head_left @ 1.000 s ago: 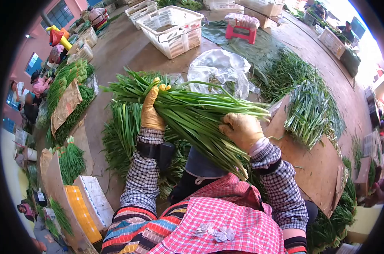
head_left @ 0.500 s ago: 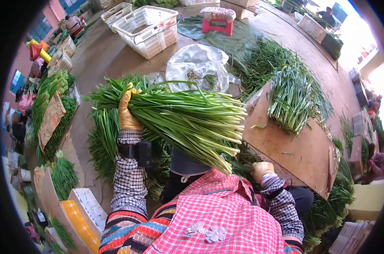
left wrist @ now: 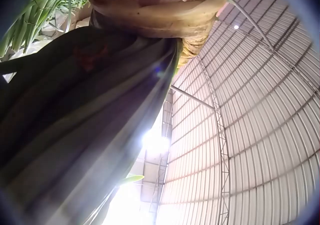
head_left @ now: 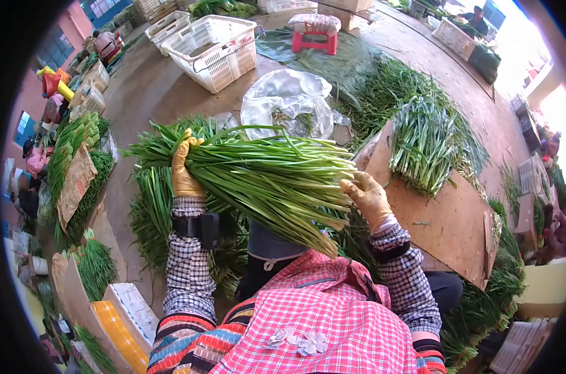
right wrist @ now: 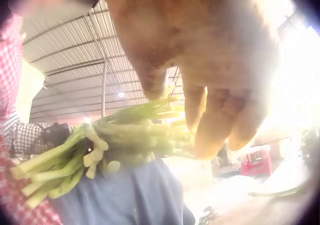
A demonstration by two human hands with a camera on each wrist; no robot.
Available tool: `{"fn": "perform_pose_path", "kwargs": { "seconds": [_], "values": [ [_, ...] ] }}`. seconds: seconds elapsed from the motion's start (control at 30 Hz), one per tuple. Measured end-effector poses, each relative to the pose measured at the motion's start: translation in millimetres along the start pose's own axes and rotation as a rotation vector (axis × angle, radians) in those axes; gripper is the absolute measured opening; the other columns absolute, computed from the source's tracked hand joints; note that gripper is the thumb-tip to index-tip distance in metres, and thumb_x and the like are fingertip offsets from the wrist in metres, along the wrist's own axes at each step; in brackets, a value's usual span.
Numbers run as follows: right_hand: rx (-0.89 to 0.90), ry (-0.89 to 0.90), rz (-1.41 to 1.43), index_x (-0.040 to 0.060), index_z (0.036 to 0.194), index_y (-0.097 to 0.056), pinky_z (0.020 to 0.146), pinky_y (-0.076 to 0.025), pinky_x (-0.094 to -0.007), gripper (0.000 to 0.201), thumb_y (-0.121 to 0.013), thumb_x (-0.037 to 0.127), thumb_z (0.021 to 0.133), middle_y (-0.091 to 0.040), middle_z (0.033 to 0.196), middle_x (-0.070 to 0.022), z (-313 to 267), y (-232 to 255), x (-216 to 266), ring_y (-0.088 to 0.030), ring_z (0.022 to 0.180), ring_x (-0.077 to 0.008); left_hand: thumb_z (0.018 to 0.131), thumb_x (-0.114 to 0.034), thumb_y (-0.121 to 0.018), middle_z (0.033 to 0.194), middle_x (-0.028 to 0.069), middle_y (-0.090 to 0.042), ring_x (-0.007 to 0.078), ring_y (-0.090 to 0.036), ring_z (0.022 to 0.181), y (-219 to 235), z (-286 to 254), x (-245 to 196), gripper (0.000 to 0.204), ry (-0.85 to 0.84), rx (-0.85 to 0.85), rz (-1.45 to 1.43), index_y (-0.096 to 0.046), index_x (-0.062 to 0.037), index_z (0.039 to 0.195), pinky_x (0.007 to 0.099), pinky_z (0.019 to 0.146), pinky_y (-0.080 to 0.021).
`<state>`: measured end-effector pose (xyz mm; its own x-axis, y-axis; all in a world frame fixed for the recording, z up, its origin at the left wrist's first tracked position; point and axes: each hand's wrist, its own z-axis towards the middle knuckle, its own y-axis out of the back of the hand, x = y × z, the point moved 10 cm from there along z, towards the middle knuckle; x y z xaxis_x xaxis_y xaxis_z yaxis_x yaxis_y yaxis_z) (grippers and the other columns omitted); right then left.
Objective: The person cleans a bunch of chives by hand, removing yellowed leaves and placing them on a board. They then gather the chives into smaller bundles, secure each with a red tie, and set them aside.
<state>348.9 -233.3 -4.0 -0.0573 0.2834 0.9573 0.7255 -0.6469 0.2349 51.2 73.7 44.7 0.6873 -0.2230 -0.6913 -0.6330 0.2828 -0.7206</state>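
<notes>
My left hand (head_left: 184, 169), in a yellow glove, grips a thick bunch of garlic chives (head_left: 270, 181) around its leafy part. The bunch lies nearly level across my front, leaves to the left and pale stem ends to the right. In the left wrist view the dark, backlit leaves (left wrist: 85, 130) hang below the glove (left wrist: 155, 15). My gloved right hand (head_left: 367, 196) is at the pale ends. Seen from the right wrist, its bent fingers (right wrist: 212, 135) and thumb stand apart, close over the stem ends (right wrist: 135, 140).
More chives (head_left: 155, 206) lie beneath the held bunch. To the right, a brown board (head_left: 439, 221) carries a loose pile (head_left: 426, 143). Ahead are a clear plastic bag (head_left: 286, 100), a white crate (head_left: 233, 65) and a red stool (head_left: 314, 42). A white foam box (head_left: 133, 311) stands at left.
My right hand left the stem ends, dropped low to the right, then came back up to them. My left hand kept its grip on the chives. The head view shifted.
</notes>
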Motion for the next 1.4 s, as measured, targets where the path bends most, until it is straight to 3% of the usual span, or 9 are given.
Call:
{"fn": "perform_pose_path", "kwargs": {
  "seconds": [0.17, 0.4, 0.53, 0.87, 1.1, 1.17, 1.23, 1.33, 1.4],
  "values": [
    [-0.077, 0.407, -0.036, 0.0041, 0.114, -0.062, 0.111, -0.031, -0.0369, 0.05, -0.081, 0.004, 0.067, -0.04, 0.144, -0.0167, 2, -4, 28, -0.038, 0.133, -0.0273, 0.091, -0.014, -0.061, 0.093, 0.0022, -0.067, 0.0164, -0.063, 0.088, 7, 1, 2, 0.029, 0.003, -0.032, -0.003, -0.06, -0.0033, 0.118, 0.0325, 0.084, -0.054],
    [-0.12, 0.559, 0.306, 0.0077, 0.114, -0.059, 0.111, -0.029, -0.0388, 0.052, -0.082, 0.005, 0.067, -0.03, 0.15, -0.0151, 0, -8, 42, -0.035, 0.135, -0.0297, 0.09, -0.017, -0.063, 0.095, 0.0034, -0.067, 0.0163, -0.063, 0.088, 7, 0, 3, 0.029, 0.004, -0.065, -0.011, -0.062, -0.0033, 0.115, 0.0322, 0.083, -0.054],
    [-0.245, 0.629, 0.047, 0.0089, 0.118, -0.059, 0.111, -0.03, -0.0394, 0.056, -0.081, 0.006, 0.067, -0.027, 0.151, -0.0176, -3, 0, 47, -0.034, 0.135, -0.0313, 0.09, -0.018, -0.062, 0.097, 0.0026, -0.068, 0.016, -0.063, 0.092, 13, 2, 6, 0.03, 0.0, -0.057, -0.008, -0.062, -0.0029, 0.116, 0.0327, 0.084, -0.054],
    [-0.023, 0.623, -0.271, 0.008, 0.101, -0.071, 0.108, -0.032, -0.0393, 0.032, -0.075, 0.006, 0.069, -0.047, 0.139, -0.0195, -1, -18, 56, -0.043, 0.128, -0.0335, 0.091, -0.016, -0.062, 0.096, 0.004, -0.067, 0.0179, -0.063, 0.091, 15, 3, 11, 0.029, 0.049, -0.062, -0.046, -0.061, -0.004, 0.116, 0.0354, 0.086, -0.053],
    [-0.123, 0.62, -0.338, 0.005, 0.084, -0.065, 0.093, -0.046, -0.0379, 0.008, -0.068, 0.006, 0.077, -0.061, 0.122, -0.0156, -52, 21, 58, -0.058, 0.108, -0.0313, 0.092, -0.017, -0.06, 0.1, 0.0046, -0.068, 0.0196, -0.063, 0.097, 21, 6, 16, 0.031, 0.079, -0.043, -0.078, -0.059, -0.004, 0.12, 0.0381, 0.091, -0.052],
    [-0.111, 0.446, -0.502, 0.0063, 0.083, -0.065, 0.087, -0.049, -0.0376, 0.012, -0.07, 0.017, 0.078, -0.067, 0.111, -0.0123, -64, 42, 27, -0.063, 0.101, -0.0281, 0.092, -0.018, -0.06, 0.1, 0.0047, -0.068, 0.0196, -0.063, 0.097, 27, 7, 16, 0.031, 0.071, -0.066, -0.07, -0.059, -0.004, 0.12, 0.0378, 0.091, -0.052],
    [0.123, -0.02, -1.098, 0.007, 0.08, -0.067, 0.078, -0.051, -0.0404, 0.022, -0.069, 0.029, 0.077, -0.069, 0.093, -0.0124, -71, 56, -36, -0.066, 0.088, -0.0282, 0.093, -0.018, -0.06, 0.101, 0.0047, -0.068, 0.0195, -0.063, 0.096, 30, 8, 16, 0.031, 0.066, -0.079, -0.062, -0.059, -0.0039, 0.12, 0.0373, 0.09, -0.052],
    [0.341, -0.051, -1.42, 0.0079, 0.076, -0.068, 0.07, -0.051, -0.043, 0.027, -0.068, 0.035, 0.075, -0.067, 0.079, -0.0144, -97, 55, -38, -0.066, 0.077, -0.0321, 0.093, -0.018, -0.059, 0.101, 0.0049, -0.068, 0.0191, -0.063, 0.096, 29, 10, 16, 0.031, 0.065, -0.061, -0.065, -0.059, -0.0033, 0.121, 0.0363, 0.09, -0.052],
    [0.117, 0.156, -1.117, 0.0104, 0.08, -0.067, 0.067, -0.051, -0.0402, 0.023, -0.067, 0.033, 0.079, -0.065, 0.079, -0.0152, -86, 50, 23, -0.065, 0.077, -0.0323, 0.093, -0.018, -0.059, 0.101, 0.0053, -0.068, 0.0187, -0.063, 0.096, 28, 9, 17, 0.032, 0.064, -0.034, -0.083, -0.058, -0.0029, 0.122, 0.0356, 0.089, -0.053]
  ]
}}
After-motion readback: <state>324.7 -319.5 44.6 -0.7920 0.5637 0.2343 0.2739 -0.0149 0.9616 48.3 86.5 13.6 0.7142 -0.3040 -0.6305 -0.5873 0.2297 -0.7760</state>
